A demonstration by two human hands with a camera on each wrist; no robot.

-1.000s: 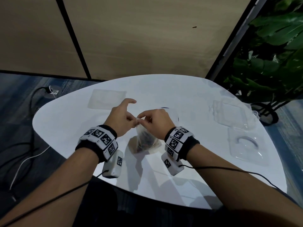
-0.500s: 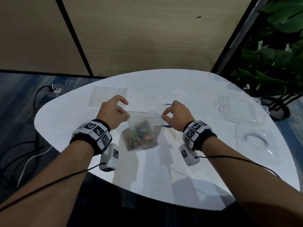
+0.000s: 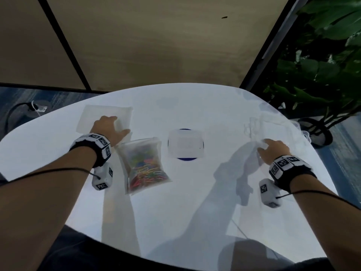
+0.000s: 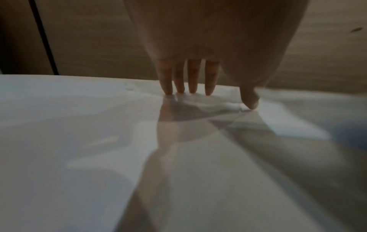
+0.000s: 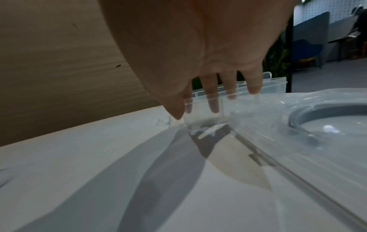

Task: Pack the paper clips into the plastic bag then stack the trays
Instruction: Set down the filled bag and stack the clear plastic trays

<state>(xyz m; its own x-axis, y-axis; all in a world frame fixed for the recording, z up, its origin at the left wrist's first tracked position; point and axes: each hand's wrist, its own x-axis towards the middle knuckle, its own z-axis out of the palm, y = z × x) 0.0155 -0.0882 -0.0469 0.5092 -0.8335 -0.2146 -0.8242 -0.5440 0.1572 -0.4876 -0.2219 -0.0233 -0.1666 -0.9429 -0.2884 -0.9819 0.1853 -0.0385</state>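
The clear plastic bag [image 3: 144, 165] lies flat on the white table [image 3: 195, 202], full of coloured paper clips, with neither hand on it. My left hand [image 3: 120, 126] reaches down onto the frosted tray [image 3: 93, 118] at the far left. In the left wrist view its straight fingertips [image 4: 190, 91] touch that tray [image 4: 224, 102], with the thumb at the near rim. My right hand [image 3: 262, 147] is at the clear tray [image 3: 252, 128] on the right. There it [image 5: 182, 113] pinches the tray's corner wall [image 5: 208, 109], fingers behind it and thumb in front.
A small clear lidded box [image 3: 185, 143] sits over a blue ring at the table's centre. Behind the gripped tray stands another clear container [image 5: 274, 84]. A grey ring [image 5: 317, 113] shows under the near tray. A potted plant [image 3: 322, 75] stands past the right edge.
Both hands have let go of the bag, which now lies on the table. The left hand moved out to the left tray and the right hand out to the right tray.
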